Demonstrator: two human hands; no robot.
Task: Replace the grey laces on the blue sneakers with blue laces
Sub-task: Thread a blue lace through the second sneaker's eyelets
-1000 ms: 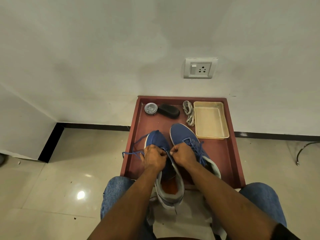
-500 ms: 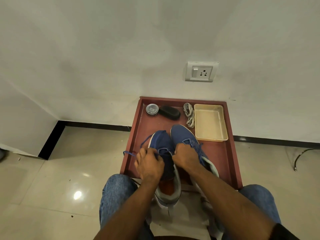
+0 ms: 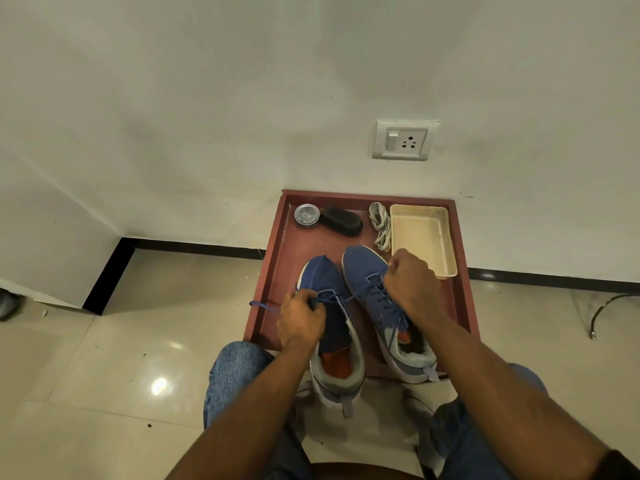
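Note:
Two blue sneakers stand toes away from me on a red tray (image 3: 273, 271). The left sneaker (image 3: 322, 275) carries a blue lace (image 3: 334, 297) across its lower eyelets. My left hand (image 3: 299, 322) grips one end of that lace at the shoe's left side, with a loose tail (image 3: 261, 305) sticking out left. My right hand (image 3: 410, 282) is fisted round the other end, pulled up and right over the right sneaker (image 3: 363, 268), which is laced in blue. The grey laces (image 3: 381, 225) lie bundled at the tray's back.
A round tin (image 3: 306, 215), a black brush (image 3: 341, 221) and a cream plastic tray (image 3: 420, 237) sit along the red tray's back edge by the wall. A wall socket (image 3: 403, 140) is above. My knees flank the tray's near edge. A cable (image 3: 602, 306) lies on the floor at right.
My right hand has pulled its lace end up and to the right, away from the left shoe. My left hand has slid down to the shoe's left side, and the lace is now taut.

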